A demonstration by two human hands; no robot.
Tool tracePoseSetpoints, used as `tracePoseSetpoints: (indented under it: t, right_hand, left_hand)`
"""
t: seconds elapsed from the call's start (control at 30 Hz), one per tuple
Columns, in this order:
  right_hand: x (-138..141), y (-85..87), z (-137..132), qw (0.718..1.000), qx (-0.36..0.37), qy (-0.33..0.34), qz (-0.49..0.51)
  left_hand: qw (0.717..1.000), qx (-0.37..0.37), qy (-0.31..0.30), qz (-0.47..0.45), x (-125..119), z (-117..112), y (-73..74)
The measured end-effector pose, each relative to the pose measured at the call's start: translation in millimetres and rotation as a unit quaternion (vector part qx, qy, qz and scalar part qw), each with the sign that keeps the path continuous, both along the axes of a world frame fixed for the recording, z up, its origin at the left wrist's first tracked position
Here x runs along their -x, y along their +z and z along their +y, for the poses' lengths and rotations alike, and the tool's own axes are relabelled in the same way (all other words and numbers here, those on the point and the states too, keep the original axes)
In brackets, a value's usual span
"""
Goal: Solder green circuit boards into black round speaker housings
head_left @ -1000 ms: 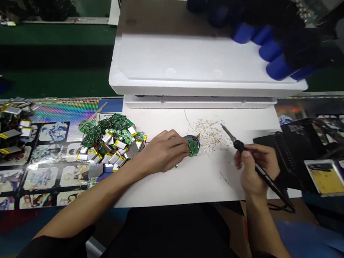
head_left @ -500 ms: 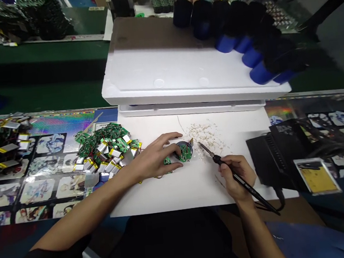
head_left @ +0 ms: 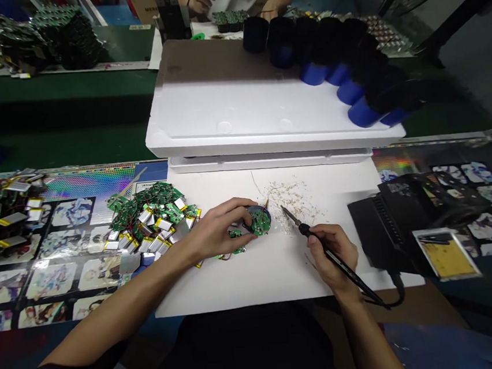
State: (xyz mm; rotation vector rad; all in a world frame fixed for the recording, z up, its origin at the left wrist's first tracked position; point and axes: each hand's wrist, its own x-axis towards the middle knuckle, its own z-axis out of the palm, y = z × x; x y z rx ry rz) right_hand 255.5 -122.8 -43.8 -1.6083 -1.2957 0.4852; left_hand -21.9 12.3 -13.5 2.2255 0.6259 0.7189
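The person's left hand [head_left: 218, 230] has its grip clamped on a round circuit board [head_left: 259, 221], which rests on a white sheet [head_left: 276, 280]. A small wired board [head_left: 235, 233] lies just beside it, under the fingers. The right hand [head_left: 333, 251] has its grip closed around a soldering iron [head_left: 345, 270], the tip held near the round board, over scattered solder scraps [head_left: 291, 203]. A heap of green boards with batteries [head_left: 154, 222] lies left of the left hand, and a foam box [head_left: 264, 107] sits beyond the sheet.
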Motion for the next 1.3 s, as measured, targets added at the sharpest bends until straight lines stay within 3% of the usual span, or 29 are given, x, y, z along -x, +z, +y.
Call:
tracePoseSetpoints:
  t: [0.17,0.37,0.53,0.67,0.73,0.83,0.97,1.07,1.17,1.3]
  right_hand:
    - [0,-0.5,0,1.000,-0.018,0.000,0.016]
    - [-2,-0.2,2,0.999,-0.030,-0.002,0.024]
    - [-5,-7.4,-1,0.998,-0.005,-0.038,0.041]
    - [-2,-9.2,-2,0.994,0.040,-0.085,0.063]
    - [0,-7.2,-3,0.992,0.050,-0.090,0.072]
    - [2,-5.3,-1,0.993,0.051,-0.082,0.072]
    - [2,-8.1,1,0.993,0.040,-0.071,0.087]
    - [4,-10.0,1,0.992,0.030,-0.078,0.097]
    - [7,-10.4,2,0.990,0.029,-0.085,0.108]
    - [9,-12.1,6,0.986,0.014,-0.097,0.134]
  left_hand:
    - [0.999,-0.004,0.037,-0.025,2,1,7.1]
    - [0.982,-0.014,0.107,-0.153,19,21,26.8]
    - [0.930,-0.053,0.269,-0.244,74,54,56.8]
    - [0.884,-0.057,0.409,-0.218,136,84,76.9]
    - [0.874,-0.021,0.462,-0.150,159,100,78.4]
    - [0.862,0.035,0.503,-0.043,178,125,67.6]
    - [0.859,0.072,0.507,0.008,176,154,43.2]
    - [0.857,0.078,0.509,0.027,166,164,37.1]
    - [0.864,0.047,0.501,0.027,151,169,52.6]
    - [0.888,-0.029,0.458,0.000,103,172,93.6]
